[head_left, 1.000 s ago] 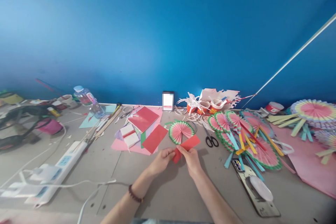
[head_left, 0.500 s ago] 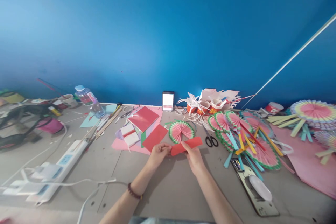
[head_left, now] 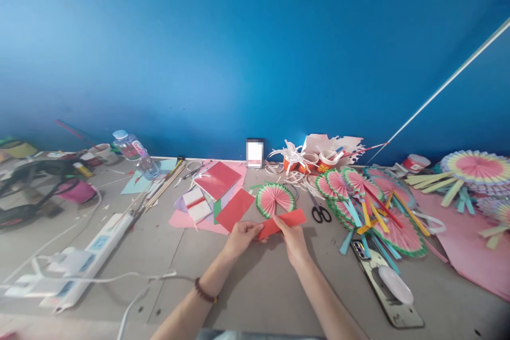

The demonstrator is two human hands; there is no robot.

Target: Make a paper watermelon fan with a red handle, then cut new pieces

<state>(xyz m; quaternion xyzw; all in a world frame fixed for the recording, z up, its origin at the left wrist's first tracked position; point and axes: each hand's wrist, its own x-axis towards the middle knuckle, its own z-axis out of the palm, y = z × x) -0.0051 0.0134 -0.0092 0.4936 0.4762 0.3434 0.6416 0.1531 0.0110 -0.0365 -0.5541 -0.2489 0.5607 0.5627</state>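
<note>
A folded-looking strip of red paper (head_left: 294,218) is held level above the table between both hands. My left hand (head_left: 242,238) pinches its left end, and my right hand (head_left: 290,236) grips it nearer the middle, thumb on top. The strip's right end sticks out past my right hand. Just beyond lies a pleated paper fan (head_left: 274,197), pink with a green edge, its lower part partly hidden by the strip. A flat red paper sheet (head_left: 236,209) rests to the left of it. Black-handled scissors (head_left: 321,214) lie to the right.
Several finished paper fans (head_left: 360,183) with coloured strips crowd the right side, beside a phone (head_left: 388,287) with a white mouse on it. Paper cups (head_left: 308,162) and a small upright screen (head_left: 255,154) stand by the blue wall. Leftward are a water bottle (head_left: 135,150) and a power strip (head_left: 93,255).
The red strip and both hands have shifted very slightly toward me and to the left. Both hands keep their hold on it; the other things lie as before.
</note>
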